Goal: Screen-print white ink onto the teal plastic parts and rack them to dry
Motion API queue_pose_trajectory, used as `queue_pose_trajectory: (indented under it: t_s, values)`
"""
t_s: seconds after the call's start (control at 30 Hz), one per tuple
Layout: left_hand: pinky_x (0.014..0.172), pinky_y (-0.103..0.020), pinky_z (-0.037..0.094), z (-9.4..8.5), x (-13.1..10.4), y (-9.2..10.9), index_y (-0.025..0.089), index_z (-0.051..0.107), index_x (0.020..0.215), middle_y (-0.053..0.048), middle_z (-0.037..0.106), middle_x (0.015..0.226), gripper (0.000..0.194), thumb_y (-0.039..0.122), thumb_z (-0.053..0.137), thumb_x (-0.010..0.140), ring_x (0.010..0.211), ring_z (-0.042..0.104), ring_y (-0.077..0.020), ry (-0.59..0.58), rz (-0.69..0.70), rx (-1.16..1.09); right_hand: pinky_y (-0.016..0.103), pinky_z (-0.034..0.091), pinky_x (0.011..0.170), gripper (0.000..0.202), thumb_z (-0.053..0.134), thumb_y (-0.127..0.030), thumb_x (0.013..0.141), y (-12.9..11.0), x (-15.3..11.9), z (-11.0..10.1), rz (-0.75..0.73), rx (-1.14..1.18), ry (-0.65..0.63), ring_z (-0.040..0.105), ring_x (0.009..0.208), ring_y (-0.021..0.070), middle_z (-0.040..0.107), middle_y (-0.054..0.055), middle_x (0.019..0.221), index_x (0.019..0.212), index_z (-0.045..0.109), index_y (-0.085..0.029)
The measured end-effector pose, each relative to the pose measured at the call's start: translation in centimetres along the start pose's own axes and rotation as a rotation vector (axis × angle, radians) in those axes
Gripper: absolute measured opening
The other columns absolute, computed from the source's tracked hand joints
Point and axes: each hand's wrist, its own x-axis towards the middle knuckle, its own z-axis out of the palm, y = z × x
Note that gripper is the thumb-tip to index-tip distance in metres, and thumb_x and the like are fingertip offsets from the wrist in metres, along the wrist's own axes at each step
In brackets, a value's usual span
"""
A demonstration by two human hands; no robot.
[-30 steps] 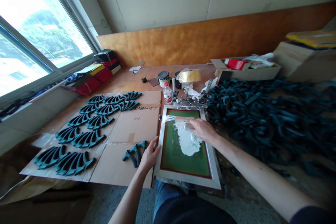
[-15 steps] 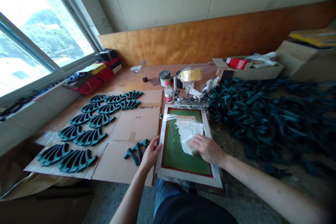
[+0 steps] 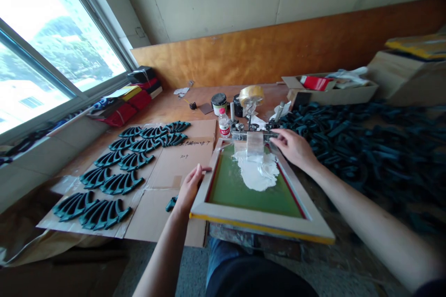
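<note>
A screen printing frame point(image 3: 263, 227) with a green mesh is tilted up, its near edge raised off the bench. White ink point(image 3: 259, 176) lies in a thick patch on the mesh. My left hand point(image 3: 191, 185) grips the frame's left side, fingers at its edge. At the far end of the frame a squeegee point(image 3: 255, 144) leans upright against the metal hinge clamp point(image 3: 239, 135). My right hand point(image 3: 294, 148) is beside the clamp's right end, fingers stretched out and holding nothing. Left of the frame, a dark green plastic part point(image 3: 171, 203) shows partly behind my left wrist.
Rows of dark green curved parts point(image 3: 104, 213) lie on a cardboard sheet point(image 3: 156, 213) at left. A large heap of similar parts point(image 3: 348, 148) fills the right. Behind the clamp stand a bottle point(image 3: 224, 125), an ink tub point(image 3: 219, 103) and a tape roll point(image 3: 251, 95).
The frame's near edge has risen from lying flat. My right hand has moved away and let go of the squeegee, now leaning at the clamp. My left hand has risen with the frame.
</note>
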Motion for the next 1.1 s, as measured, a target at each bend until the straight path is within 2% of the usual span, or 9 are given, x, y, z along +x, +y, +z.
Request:
queue_pose_trajectory:
  t_s: [0.13,0.3,0.4,0.5,0.53,0.67,0.77,0.93,1.1]
  values:
    - [0.059,-0.022,0.047,2.0,2.5,5.3,0.018,0.062,0.1,-0.004,0.067,0.09,0.047,0.06,0.05,0.084,0.073,0.062,-0.0137,-0.001,0.232,-0.2,0.031,0.046,0.064,0.036,0.043,-0.048,0.092,3.3,-5.0,1.5,0.089,-0.022,-0.11,0.06,0.07,0.0194,0.064,0.004,0.076,0.086,0.065,-0.019]
    - [0.06,-0.022,0.05,4.3,4.9,8.8,0.02,0.057,0.108,-0.007,0.069,0.094,0.045,0.058,0.051,0.085,0.08,0.065,-0.0153,0.011,0.338,-0.287,0.029,0.045,0.071,0.02,0.064,-0.037,0.083,0.4,-11.0,6.1,-0.062,-0.079,-0.37,0.061,0.084,0.0214,0.064,0.006,0.086,0.075,0.059,-0.018]
    - [0.057,-0.021,0.049,5.8,3.1,5.0,0.018,0.055,0.116,-0.008,0.071,0.093,0.054,0.059,0.055,0.081,0.072,0.065,-0.0141,0.104,0.232,-0.299,0.028,0.044,0.068,0.014,0.054,-0.027,0.09,-2.4,-11.6,6.8,0.039,-0.101,-0.397,0.062,0.08,0.0205,0.065,0.008,0.082,0.082,0.056,-0.016]
    - [0.048,-0.025,0.048,7.9,-0.7,-2.4,0.011,0.062,0.109,-0.016,0.072,0.09,0.067,0.066,0.064,0.07,0.066,0.067,-0.02,-0.168,-0.309,-0.17,0.029,0.044,0.068,0.018,0.043,-0.031,0.096,-6.1,-12.1,6.2,0.094,-0.056,-0.289,0.061,0.08,0.0199,0.064,0.008,0.084,0.088,0.054,-0.018]
    - [0.05,-0.027,0.05,8.5,-2.0,-4.8,0.014,0.061,0.112,-0.016,0.071,0.098,0.068,0.067,0.065,0.069,0.074,0.069,-0.0236,-0.214,-0.437,-0.167,0.03,0.044,0.072,0.018,0.043,-0.032,0.096,-7.5,-12.6,5.9,0.048,-0.015,-0.254,0.06,0.084,0.0202,0.064,0.008,0.087,0.088,0.053,-0.019]
    - [0.059,-0.028,0.054,7.7,-4.7,-10.4,0.017,0.062,0.106,-0.013,0.071,0.1,0.055,0.063,0.06,0.076,0.085,0.07,-0.0229,-0.043,-0.449,-0.35,0.029,0.044,0.084,0.011,0.045,-0.024,0.094,-9.4,-14.2,4.5,-0.378,0.166,-0.306,0.056,0.093,0.0174,0.064,0.003,0.096,0.092,0.056,-0.022]
    - [0.055,-0.026,0.053,1.9,-4.2,-12.1,0.017,0.059,0.103,-0.012,0.072,0.102,0.045,0.057,0.054,0.083,0.074,0.071,-0.0192,0.209,-0.502,-0.265,0.034,0.044,0.084,0.021,0.043,-0.011,0.088,-3.0,-14.8,2.4,-0.365,-0.013,-0.34,0.054,0.097,0.0196,0.065,0.005,0.099,0.092,0.061,-0.022]
    - [0.062,-0.03,0.058,-10.4,-2.7,-16.5,0.021,0.049,0.085,-0.008,0.072,0.078,0.039,0.058,0.034,0.089,0.072,0.072,-0.0208,0.603,-0.603,0.022,0.044,0.044,0.091,0.025,0.05,-0.016,0.072,15.1,-18.0,-0.3,-0.004,-0.164,-0.509,0.055,0.108,0.0246,0.068,0.007,0.105,0.087,0.067,-0.025]
    - [0.052,-0.038,0.055,-13.8,-1.8,-17.7,0.02,0.054,0.066,-0.016,0.064,0.056,0.062,0.065,0.016,0.087,0.059,0.069,-0.0308,0.404,-0.629,0.566,0.038,0.046,0.09,0.026,0.049,-0.024,0.068,23.9,-21.1,-0.8,0.152,-0.068,-0.332,0.063,0.1,0.0206,0.071,0.004,0.1,0.078,0.07,-0.035]
